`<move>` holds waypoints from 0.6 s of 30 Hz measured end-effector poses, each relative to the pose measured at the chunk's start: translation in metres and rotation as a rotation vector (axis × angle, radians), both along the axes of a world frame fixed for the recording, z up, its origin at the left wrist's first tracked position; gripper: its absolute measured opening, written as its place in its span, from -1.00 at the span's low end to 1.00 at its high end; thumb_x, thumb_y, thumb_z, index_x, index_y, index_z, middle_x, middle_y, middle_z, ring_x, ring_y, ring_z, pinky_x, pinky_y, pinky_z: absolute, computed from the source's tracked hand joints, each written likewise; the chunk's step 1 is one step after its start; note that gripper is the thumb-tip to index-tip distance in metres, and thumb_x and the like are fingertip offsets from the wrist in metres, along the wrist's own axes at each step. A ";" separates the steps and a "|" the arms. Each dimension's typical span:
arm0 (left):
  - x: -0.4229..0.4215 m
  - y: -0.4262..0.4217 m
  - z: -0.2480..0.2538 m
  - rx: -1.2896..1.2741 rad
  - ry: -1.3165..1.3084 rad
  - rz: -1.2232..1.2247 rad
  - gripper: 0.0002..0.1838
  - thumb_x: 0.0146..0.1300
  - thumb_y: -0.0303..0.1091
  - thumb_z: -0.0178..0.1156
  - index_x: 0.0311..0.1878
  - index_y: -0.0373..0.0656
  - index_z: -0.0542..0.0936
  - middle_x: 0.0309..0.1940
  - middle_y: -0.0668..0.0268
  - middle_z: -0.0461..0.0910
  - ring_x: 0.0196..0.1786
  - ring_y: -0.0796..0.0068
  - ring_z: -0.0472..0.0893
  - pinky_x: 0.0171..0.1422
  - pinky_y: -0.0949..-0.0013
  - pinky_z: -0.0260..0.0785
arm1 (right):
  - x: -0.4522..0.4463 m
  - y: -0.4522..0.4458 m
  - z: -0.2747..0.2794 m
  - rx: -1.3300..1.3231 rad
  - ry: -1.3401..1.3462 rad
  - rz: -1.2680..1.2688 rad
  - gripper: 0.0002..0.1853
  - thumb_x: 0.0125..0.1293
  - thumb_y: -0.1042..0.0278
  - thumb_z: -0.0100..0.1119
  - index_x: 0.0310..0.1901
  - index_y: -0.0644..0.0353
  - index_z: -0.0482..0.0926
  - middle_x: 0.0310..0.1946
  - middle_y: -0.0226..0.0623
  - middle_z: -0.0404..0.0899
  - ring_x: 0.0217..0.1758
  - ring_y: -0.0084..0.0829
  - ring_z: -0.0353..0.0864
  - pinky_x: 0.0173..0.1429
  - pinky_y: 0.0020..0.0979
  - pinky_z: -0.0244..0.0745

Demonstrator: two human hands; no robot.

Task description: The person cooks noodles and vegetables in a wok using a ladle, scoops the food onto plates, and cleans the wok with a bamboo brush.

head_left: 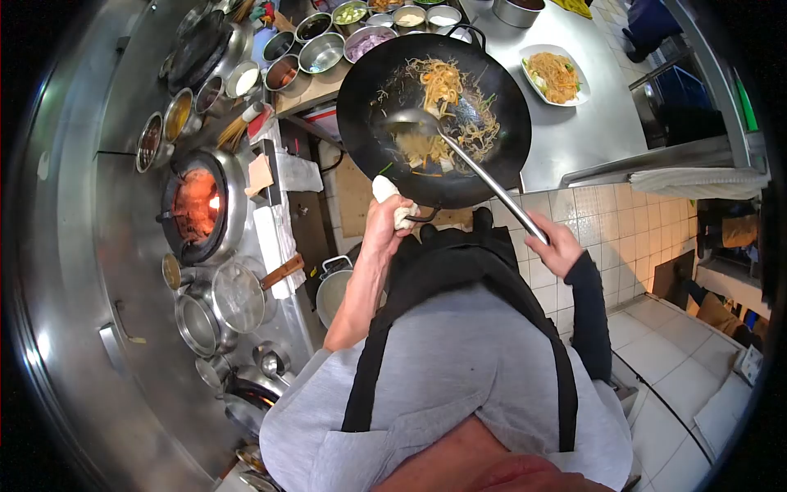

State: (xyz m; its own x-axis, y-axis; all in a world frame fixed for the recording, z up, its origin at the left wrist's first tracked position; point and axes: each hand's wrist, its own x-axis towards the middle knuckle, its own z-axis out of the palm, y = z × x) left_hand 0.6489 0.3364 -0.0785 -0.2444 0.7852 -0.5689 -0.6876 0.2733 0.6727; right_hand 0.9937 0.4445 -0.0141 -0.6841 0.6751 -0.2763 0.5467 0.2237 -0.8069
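Note:
My left hand is closed round a white cloth at the near handle of a large black wok. Noodles with vegetable pieces lie in the wok, partly spread over its inside. A metal ladle reaches into the wok, its bowl among the noodles. Its handle end is in my right hand, fingers wrapped round it. To the right of the wok, a white plate holds a portion of similar noodles.
A lit burner glows at the left, with a strainer below it. Metal bowls of ingredients stand behind the wok, left of the steel counter. Another person's dark-clothed legs show at the top right.

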 end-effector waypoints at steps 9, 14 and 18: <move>-0.003 -0.005 -0.004 -0.010 -0.029 0.010 -0.86 0.18 -0.45 0.18 -0.25 -0.27 0.45 -0.52 0.15 0.58 -0.66 0.52 0.46 -0.72 0.55 0.13 | -0.049 0.022 -0.053 0.206 -0.040 -0.265 -0.44 0.38 0.31 0.16 0.38 0.26 0.38 -0.14 0.21 0.65 -0.07 0.12 0.70 0.07 -0.15 0.56; -0.001 -0.005 -0.004 -0.012 -0.030 0.025 -0.87 0.24 -0.42 0.18 -0.29 -0.28 0.47 -0.48 0.10 0.60 -0.68 0.57 0.41 -0.70 0.55 0.12 | -0.038 0.020 -0.041 0.179 0.077 -0.256 -0.45 0.38 0.30 0.16 0.37 0.28 0.38 0.02 0.20 0.63 0.12 0.08 0.65 0.20 -0.21 0.51; -0.005 -0.003 -0.007 -0.013 -0.006 0.032 -0.88 0.23 -0.43 0.18 -0.29 -0.27 0.47 -0.49 0.10 0.60 -0.68 0.57 0.41 -0.70 0.55 0.12 | -0.025 0.019 -0.017 0.031 -0.213 -0.168 -0.45 0.37 0.31 0.18 0.37 0.28 0.40 0.05 0.19 0.63 0.11 0.06 0.66 0.22 -0.22 0.50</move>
State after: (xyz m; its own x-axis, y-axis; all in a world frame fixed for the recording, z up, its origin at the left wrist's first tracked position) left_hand 0.6436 0.3338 -0.0859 -0.2660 0.7697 -0.5804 -0.6998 0.2599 0.6654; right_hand 0.9690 0.4634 -0.0315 -0.4902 0.7847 -0.3794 0.7348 0.1379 -0.6641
